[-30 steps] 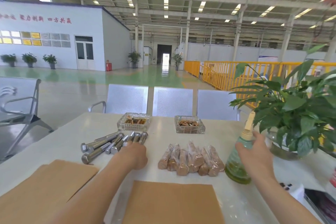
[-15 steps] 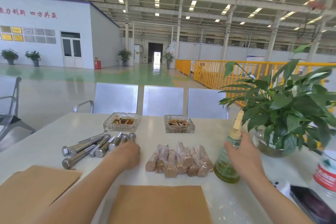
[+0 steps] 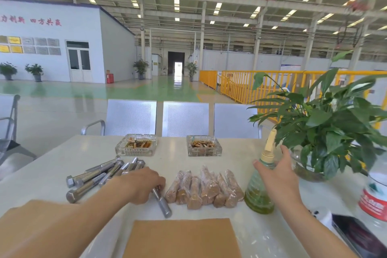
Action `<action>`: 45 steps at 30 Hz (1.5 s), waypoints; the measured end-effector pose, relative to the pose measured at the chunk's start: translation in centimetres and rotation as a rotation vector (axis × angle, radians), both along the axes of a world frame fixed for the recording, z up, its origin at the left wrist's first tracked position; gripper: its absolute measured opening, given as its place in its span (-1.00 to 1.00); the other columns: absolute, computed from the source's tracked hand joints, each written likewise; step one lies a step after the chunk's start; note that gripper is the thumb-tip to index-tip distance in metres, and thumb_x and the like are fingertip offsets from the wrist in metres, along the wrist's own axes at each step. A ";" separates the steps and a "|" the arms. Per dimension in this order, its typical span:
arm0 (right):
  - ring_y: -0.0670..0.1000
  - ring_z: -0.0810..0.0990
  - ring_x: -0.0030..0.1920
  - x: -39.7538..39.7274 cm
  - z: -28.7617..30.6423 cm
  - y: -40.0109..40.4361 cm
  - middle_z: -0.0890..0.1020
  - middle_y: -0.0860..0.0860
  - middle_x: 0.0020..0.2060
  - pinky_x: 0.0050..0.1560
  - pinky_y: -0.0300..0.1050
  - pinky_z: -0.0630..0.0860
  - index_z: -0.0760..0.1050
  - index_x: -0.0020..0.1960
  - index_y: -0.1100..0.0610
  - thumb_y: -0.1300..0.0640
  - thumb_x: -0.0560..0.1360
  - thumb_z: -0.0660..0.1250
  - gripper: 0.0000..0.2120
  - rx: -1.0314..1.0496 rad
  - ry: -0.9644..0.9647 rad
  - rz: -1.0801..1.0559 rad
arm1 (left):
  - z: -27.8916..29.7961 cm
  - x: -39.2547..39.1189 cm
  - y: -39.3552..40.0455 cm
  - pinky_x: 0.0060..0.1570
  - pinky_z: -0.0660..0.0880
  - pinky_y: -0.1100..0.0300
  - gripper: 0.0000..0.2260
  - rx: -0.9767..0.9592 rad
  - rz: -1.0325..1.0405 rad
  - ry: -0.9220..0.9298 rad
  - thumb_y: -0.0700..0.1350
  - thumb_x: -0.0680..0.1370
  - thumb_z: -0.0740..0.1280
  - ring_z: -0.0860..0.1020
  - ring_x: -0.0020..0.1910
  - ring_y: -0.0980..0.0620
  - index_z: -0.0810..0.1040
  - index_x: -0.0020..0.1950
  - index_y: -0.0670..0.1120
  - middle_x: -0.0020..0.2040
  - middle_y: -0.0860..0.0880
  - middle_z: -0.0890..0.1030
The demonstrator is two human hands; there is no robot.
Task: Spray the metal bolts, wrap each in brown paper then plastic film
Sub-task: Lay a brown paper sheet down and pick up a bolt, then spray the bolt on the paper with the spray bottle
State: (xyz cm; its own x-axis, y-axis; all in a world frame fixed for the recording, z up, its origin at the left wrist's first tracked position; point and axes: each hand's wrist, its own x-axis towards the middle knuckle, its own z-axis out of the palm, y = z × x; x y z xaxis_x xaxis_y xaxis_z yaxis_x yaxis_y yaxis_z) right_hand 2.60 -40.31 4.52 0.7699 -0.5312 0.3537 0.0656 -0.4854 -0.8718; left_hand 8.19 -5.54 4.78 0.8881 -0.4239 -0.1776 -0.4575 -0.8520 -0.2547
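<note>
White table (image 3: 62,163), left hand (image 3: 144,184) gripping bolt (image 3: 163,205), threaded end toward camera

One head-worn camera looks forward and slightly down across the table (image 3: 62,153), close above both forearms. Its wide angle also takes in the chairs (image 3: 185,118) opposite, the hall floor and the roof beyond.

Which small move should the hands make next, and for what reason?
Probably the right hand should close around the spray bottle: its fingers are spread beside the neck, not yet gripping. The left hand already holds one bare bolt near the brown paper, ready for spraying.
</note>
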 end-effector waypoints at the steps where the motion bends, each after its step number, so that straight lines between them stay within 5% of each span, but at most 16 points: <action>1: 0.03 0.44 0.14 0.1 0.2 0.0 0.46 -0.12 0.11 0.10 0.00 0.34 0.09 0.61 -0.12 -0.03 0.50 0.49 -0.18 -0.001 -0.023 0.012 | -0.4 0.1 0.2 0.18 0.47 0.05 -0.55 -0.020 -0.004 -0.023 -0.33 0.54 0.17 0.47 0.28 -0.07 0.49 0.29 0.12 0.23 0.02 0.51; 7: -0.15 0.53 -0.14 0.5 1.1 -0.2 0.57 -0.22 -0.14 -0.25 -0.18 0.33 0.21 0.47 -0.23 0.01 0.51 0.45 -0.36 -0.037 -0.019 0.047 | -0.1 -0.7 2.4 -0.01 0.43 0.12 -0.78 0.037 -0.071 -0.219 -0.17 0.58 0.23 0.56 0.11 -0.01 0.51 0.13 0.11 0.09 0.07 0.54; 10: -0.21 0.50 -0.13 0.5 1.6 -0.4 0.60 -0.20 -0.14 -0.25 -0.24 0.32 0.22 0.46 -0.24 -0.03 0.50 0.44 -0.37 -0.047 0.007 0.059 | 1.8 -2.4 3.8 -0.08 0.49 0.11 -0.93 -0.098 -0.079 -0.271 -0.06 0.60 0.25 0.56 -0.02 0.03 0.43 -0.01 0.14 -0.11 0.15 0.42; 13: -0.10 0.55 -0.16 0.1 2.3 -0.2 0.62 -0.12 -0.18 -0.19 -0.10 0.45 0.35 0.28 -0.15 -0.03 0.51 0.38 -0.62 -0.120 0.040 0.051 | 3.1 -5.7 4.4 -0.05 0.51 0.10 -0.91 -0.213 -0.096 -0.290 0.10 0.60 0.24 0.53 -0.05 0.08 0.37 -0.08 0.17 -0.13 0.15 0.45; 17: 0.01 0.57 -0.19 -1.9 2.8 0.4 0.60 -0.08 -0.24 -0.19 0.01 0.50 0.34 0.03 -0.13 -0.09 0.51 0.30 -0.82 -0.295 0.059 0.005 | 2.2 -11.6 2.5 -0.46 0.23 0.24 -0.82 -0.292 -0.089 -0.424 0.36 0.50 0.20 0.44 -0.22 0.21 0.37 -0.14 0.29 -0.26 0.15 0.44; 19: 0.05 0.56 -0.15 -3.0 3.0 1.0 0.59 -0.05 -0.19 -0.14 0.02 0.51 0.36 -0.02 -0.08 -0.07 0.50 0.30 -0.86 -0.297 0.058 0.006 | 1.2 -13.4 1.0 -0.34 0.15 0.17 -0.77 -0.341 -0.120 -0.574 0.40 0.32 0.28 0.45 -0.29 0.10 0.46 -0.23 0.28 -0.35 0.13 0.44; 20: 0.06 0.56 -0.13 -3.6 3.2 1.4 0.58 -0.03 -0.16 -0.11 0.03 0.51 0.37 -0.06 -0.06 -0.05 0.49 0.30 -0.87 -0.281 0.069 0.016 | 0.8 -14.1 0.3 -0.12 0.21 0.02 -0.75 -0.380 -0.154 -0.588 0.39 0.27 0.29 0.44 -0.31 0.02 0.49 -0.27 0.26 -0.38 0.14 0.43; 21: 0.08 0.56 -0.12 -4.3 3.3 1.8 0.58 -0.01 -0.13 -0.09 0.04 0.51 0.38 -0.08 -0.04 -0.02 0.48 0.31 -0.89 -0.270 0.087 0.032 | 0.0 -14.6 -0.6 -0.28 0.19 0.18 -0.75 -0.413 -0.202 -0.607 0.39 0.29 0.28 0.43 -0.30 0.01 0.51 -0.25 0.25 -0.37 0.17 0.40; 22: 0.10 0.56 -0.11 -5.0 3.3 2.2 0.58 0.00 -0.11 -0.06 0.03 0.51 0.40 -0.09 -0.03 -0.01 0.47 0.31 -0.90 -0.263 0.114 0.055 | -1.4 -14.9 -1.2 -0.43 0.07 0.35 -0.76 -0.478 -0.179 -0.503 0.37 0.38 0.26 0.45 -0.26 0.07 0.53 -0.15 0.26 -0.32 0.19 0.39; 23: 0.10 0.58 -0.11 -5.7 3.4 2.7 0.59 0.00 -0.11 -0.06 0.01 0.52 0.44 -0.09 -0.03 -0.01 0.47 0.31 -0.91 -0.248 0.146 0.086 | -3.2 -14.8 -1.6 -0.18 0.34 0.35 -0.75 -0.663 -0.157 -0.407 0.36 0.47 0.22 0.48 -0.14 0.14 0.52 0.01 0.27 -0.23 0.21 0.40; 25: 0.04 0.58 -0.17 -7.4 3.6 3.7 0.62 -0.03 -0.18 -0.13 -0.06 0.50 0.48 -0.11 -0.01 -0.01 0.48 0.31 -0.92 -0.174 0.197 0.192 | -6.9 -14.5 -1.4 0.10 0.39 0.35 -0.69 -0.809 -0.077 -0.301 0.35 0.53 0.17 0.44 0.05 0.17 0.44 0.20 0.28 -0.07 0.23 0.43; 31: 0.00 0.51 -0.23 -12.3 4.4 7.2 0.57 -0.03 -0.25 -0.20 -0.11 0.44 0.52 -0.21 0.03 -0.09 0.35 0.34 -0.82 -0.014 0.373 0.425 | -8.0 -14.6 -2.0 0.20 0.36 0.35 -0.90 -0.941 -0.028 -0.189 0.15 0.54 0.38 0.39 0.12 0.26 0.52 0.03 0.26 -0.01 0.28 0.49; 33: 0.00 0.53 -0.20 -13.5 5.2 7.9 0.65 0.04 -0.17 -0.18 -0.11 0.45 0.57 -0.17 0.09 -0.10 0.30 0.32 -0.73 -0.003 0.405 0.463 | -8.4 -14.6 -1.9 0.21 0.35 0.35 -0.87 -0.968 -0.058 -0.200 0.11 0.53 0.41 0.39 0.12 0.32 0.50 0.00 0.31 -0.02 0.29 0.52; 37: 0.03 0.55 -0.14 -14.7 7.8 7.7 0.67 -0.02 -0.20 -0.12 -0.09 0.46 0.61 -0.21 0.07 0.05 0.43 0.36 -0.88 -0.045 0.347 0.453 | -9.1 -14.4 -1.6 0.26 0.40 0.21 -0.86 -0.979 -0.066 -0.210 0.12 0.56 0.33 0.44 0.19 0.21 0.55 0.10 0.30 0.08 0.32 0.55; 41: -0.05 0.55 0.01 -15.4 10.8 6.0 0.65 0.00 0.01 -0.17 -0.15 0.38 0.68 -0.12 0.13 0.06 0.50 0.39 -0.84 -0.022 0.350 0.426 | -9.5 -14.3 -1.8 0.30 0.36 0.13 -0.78 -0.872 0.011 -0.216 0.19 0.63 0.18 0.39 0.24 0.16 0.47 0.25 0.38 0.21 0.33 0.45; 45: 0.06 0.55 0.17 -15.5 10.8 4.9 0.64 0.04 0.11 0.12 0.06 0.53 0.71 -0.11 0.12 0.02 0.42 0.45 -0.82 -0.062 0.421 0.426 | -9.6 -14.2 -2.3 0.41 0.30 0.14 -0.61 -0.830 0.066 -0.223 0.19 0.67 0.11 0.34 0.38 0.08 0.28 0.51 0.28 0.41 0.26 0.40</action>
State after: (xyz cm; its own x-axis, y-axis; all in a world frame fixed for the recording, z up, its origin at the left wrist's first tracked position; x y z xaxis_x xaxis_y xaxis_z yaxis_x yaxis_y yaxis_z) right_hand -12.91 -35.38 15.30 0.9911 -0.1333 -0.0070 -0.0789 -0.5430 -0.8360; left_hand -6.05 -7.82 -4.83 0.8926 -0.2856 0.3489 -0.4142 -0.8250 0.3844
